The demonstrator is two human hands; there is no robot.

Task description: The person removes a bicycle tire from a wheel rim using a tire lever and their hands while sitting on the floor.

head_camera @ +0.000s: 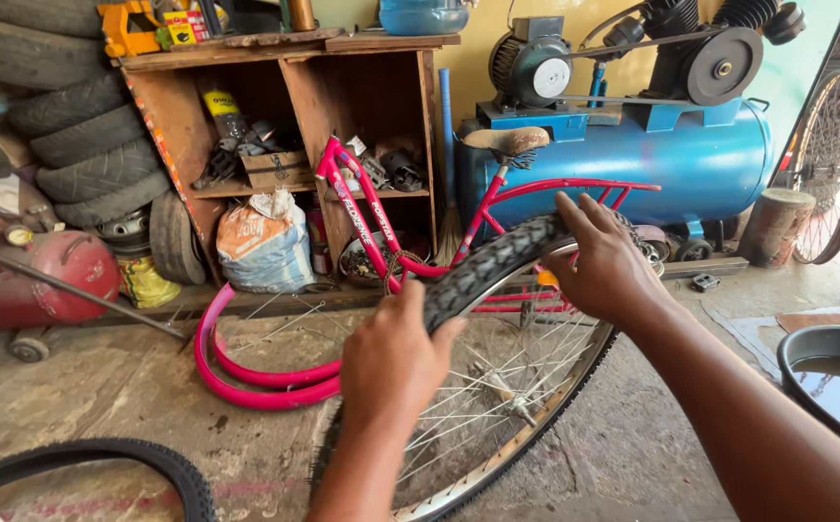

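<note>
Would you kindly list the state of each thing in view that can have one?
Left hand: gripping the tyre.
Right hand: pressing on the tyre.
Black knobby tyre: partly lifted off the rim at the top.
Spoked wheel: upright, off the bike.
Red bicycle frame: upside down, wheel removed.
Pink inner tube: out, lying on the floor.
Black basin: holding water.

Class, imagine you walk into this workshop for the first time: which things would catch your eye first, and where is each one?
In the middle, the left hand and right hand grip a knobbly black tyre on a spoked bicycle wheel standing on the floor. Just behind it stands a bright pink bicycle frame, with pink tubes curled on the ground to its left. At the back right sits a big blue compressor tank.
</note>
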